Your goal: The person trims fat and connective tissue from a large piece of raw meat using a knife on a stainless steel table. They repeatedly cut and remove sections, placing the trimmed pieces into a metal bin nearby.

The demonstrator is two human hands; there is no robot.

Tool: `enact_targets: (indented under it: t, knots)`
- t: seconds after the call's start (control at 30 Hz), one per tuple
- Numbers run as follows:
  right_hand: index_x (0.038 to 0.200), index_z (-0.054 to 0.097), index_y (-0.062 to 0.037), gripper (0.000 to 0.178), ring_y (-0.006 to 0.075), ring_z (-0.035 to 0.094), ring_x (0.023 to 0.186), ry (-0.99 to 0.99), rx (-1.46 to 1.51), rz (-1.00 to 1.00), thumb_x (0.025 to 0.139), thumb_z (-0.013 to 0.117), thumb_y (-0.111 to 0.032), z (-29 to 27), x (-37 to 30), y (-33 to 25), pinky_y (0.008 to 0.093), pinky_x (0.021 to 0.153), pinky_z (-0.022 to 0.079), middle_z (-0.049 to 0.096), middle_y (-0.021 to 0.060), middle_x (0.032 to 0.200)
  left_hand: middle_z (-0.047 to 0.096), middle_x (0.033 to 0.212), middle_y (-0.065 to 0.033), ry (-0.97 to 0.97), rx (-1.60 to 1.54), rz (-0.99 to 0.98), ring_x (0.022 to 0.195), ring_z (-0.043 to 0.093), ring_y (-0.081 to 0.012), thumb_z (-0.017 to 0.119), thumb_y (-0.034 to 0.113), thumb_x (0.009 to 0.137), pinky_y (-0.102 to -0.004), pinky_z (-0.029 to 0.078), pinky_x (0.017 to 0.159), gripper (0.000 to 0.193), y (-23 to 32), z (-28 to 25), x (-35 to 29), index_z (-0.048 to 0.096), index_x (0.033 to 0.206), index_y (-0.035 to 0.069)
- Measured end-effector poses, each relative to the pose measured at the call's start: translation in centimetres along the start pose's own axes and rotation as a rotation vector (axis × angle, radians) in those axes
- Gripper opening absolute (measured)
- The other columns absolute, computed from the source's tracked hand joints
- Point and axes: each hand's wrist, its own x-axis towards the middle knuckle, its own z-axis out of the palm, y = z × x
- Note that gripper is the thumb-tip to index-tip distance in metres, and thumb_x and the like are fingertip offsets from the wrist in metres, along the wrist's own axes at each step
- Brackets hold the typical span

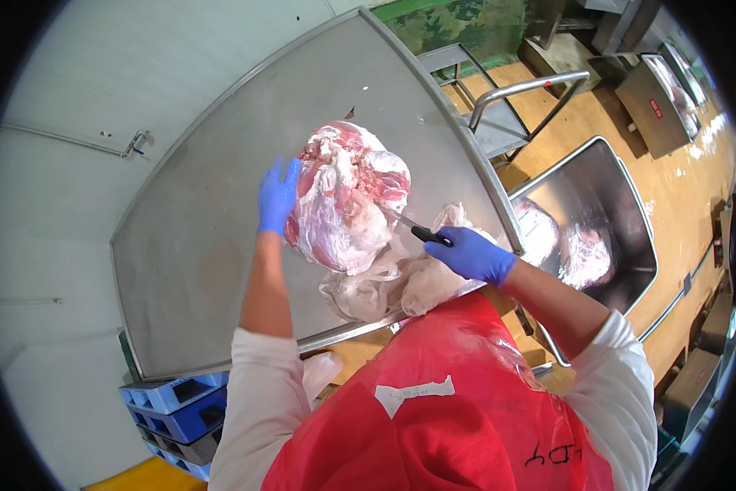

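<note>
A large piece of raw meat (335,196), red with white fat, lies on the steel table (212,188). My left hand (278,195), in a blue glove, rests against its left side with the fingers spread. On the other side, my right hand (472,254), also gloved in blue, is closed around the black handle of a knife (421,232). The blade points up and left, and its tip meets the meat's right side. Crumpled clear plastic (360,296) lies between the meat and the table's near edge.
A deep steel tub (636,221) with wrapped meat (585,254) stands right of the table. Beyond it is a metal cart (499,131) with a tubular handle. Stacked blue and black pallets (184,417) sit at lower left. A white wall (57,204) borders the table's left side.
</note>
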Motion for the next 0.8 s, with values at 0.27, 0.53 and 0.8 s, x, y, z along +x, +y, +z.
enact_targets:
  t: [0.27,0.53,0.8]
  knots:
    - [0.111,0.070,-0.0009,0.035,0.0399,0.069,0.075,0.204,-0.087,-0.101,0.105,0.063,-0.035,0.8,2.2,-0.2,0.0465,0.068,0.052,0.068,0.0224,0.082,0.061,0.147,-0.0248,-0.290,-0.273,-0.158,0.136,0.058,-0.0417,0.053,0.070,0.098,-0.0456,0.043,0.115,0.083,-2.8,3.1,2.3,0.057,0.148,0.004]
    - [0.114,0.065,-0.0049,0.035,0.0474,0.071,0.079,0.362,-0.317,0.079,0.103,0.064,-0.038,4.4,0.7,-1.4,0.0518,0.068,0.057,0.072,0.0260,0.083,0.063,0.144,-0.0240,-0.245,-0.150,-0.285,0.134,0.058,-0.0417,0.055,0.070,0.097,-0.0450,0.045,0.112,0.080,-2.4,2.7,0.8,0.060,0.147,0.007]
    - [0.103,0.062,-0.0050,0.026,0.0194,0.063,0.062,-0.405,0.696,0.403,0.101,0.067,-0.031,-0.5,-0.5,-1.6,0.0345,0.056,0.050,0.063,0.0094,0.077,0.065,0.144,-0.0196,-0.420,-0.326,-0.149,0.134,0.060,-0.0320,0.054,0.057,0.105,-0.0402,0.044,0.114,0.070,-0.5,3.1,1.1,0.061,0.145,0.002]
